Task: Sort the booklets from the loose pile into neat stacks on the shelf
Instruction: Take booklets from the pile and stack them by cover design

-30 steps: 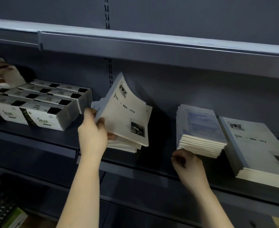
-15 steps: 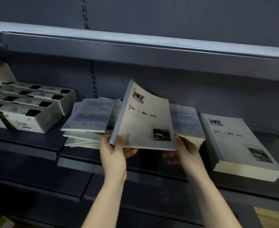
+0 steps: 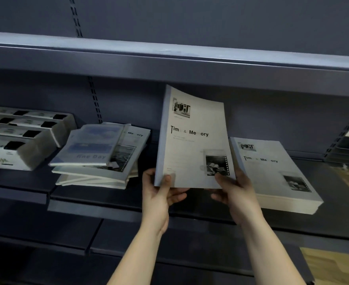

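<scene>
Grips one booklet (image 3: pixel 192 140) with both hands, along the bottom edge only. Pinches the lower left corner with the left hand (image 3: pixel 159 194): thumb flat on the front cover, fingers curled behind. Pinches the lower right part with the right hand (image 3: pixel 237 192): thumb on the cover just under the small photo, fingers behind and below.

Holds the booklet nearly upright, cover toward the camera, top edge bowing toward the far wall. Reads "Tim & Me ory" in black on pale grey. Holds it above the shelf (image 3: pixel 108 204), off the board, between a loose pile (image 3: pixel 99 157) on the left and a neat stack (image 3: pixel 272 171) on the right. Overlaps the stack's left edge in view; cannot tell whether touching.

Loose pile: skewed, corners fanned out. Blue-covered copy on top, a grey one with a photo under it, more below. Well apart from the held booklet.

Neat stack: squared up, lying flat, same grey cover and title on top.

Far left on the same level: white boxes (image 3: pixel 21 138) with black patches, in rows. Above: an upper shelf (image 3: pixel 169 56), grey. Bottom right: a strip of wooden floor (image 3: pixel 334 264).
</scene>
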The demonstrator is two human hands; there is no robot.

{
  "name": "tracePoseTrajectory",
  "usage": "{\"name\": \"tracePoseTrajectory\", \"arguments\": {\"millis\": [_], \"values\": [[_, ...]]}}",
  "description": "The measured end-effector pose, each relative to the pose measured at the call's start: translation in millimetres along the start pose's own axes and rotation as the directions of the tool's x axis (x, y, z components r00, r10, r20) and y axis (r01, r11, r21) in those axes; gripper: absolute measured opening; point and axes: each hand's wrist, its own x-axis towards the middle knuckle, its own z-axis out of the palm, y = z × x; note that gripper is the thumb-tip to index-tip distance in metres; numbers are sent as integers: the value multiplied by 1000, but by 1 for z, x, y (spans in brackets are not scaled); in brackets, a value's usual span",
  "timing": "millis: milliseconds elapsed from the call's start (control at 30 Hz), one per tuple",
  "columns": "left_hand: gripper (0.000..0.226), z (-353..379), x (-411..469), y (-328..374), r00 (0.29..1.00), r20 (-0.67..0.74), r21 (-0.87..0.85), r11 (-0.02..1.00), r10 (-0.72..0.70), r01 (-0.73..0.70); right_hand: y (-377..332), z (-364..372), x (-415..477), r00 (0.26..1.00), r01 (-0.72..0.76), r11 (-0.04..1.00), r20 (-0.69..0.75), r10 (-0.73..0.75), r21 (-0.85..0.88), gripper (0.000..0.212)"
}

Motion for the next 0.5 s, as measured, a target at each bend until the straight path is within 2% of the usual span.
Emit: {"name": "tracePoseTrajectory", "arguments": {"millis": [133, 333, 500], "values": [[31, 9, -2, -11, 992, 111, 54, 997, -56, 51, -8, -29, 3, 997, -13, 1000, -73, 14, 12, 16], [42, 26, -2, -31, 964, 239, 169, 983, -114, 74, -16, -62, 5, 982, 1, 998, -188, -13, -65, 17], [48, 43, -6, -44, 942, 306, 265, 963, -134, 51, -19, -85, 0, 953, 26, 999, -301, -35, -36, 19]]}}
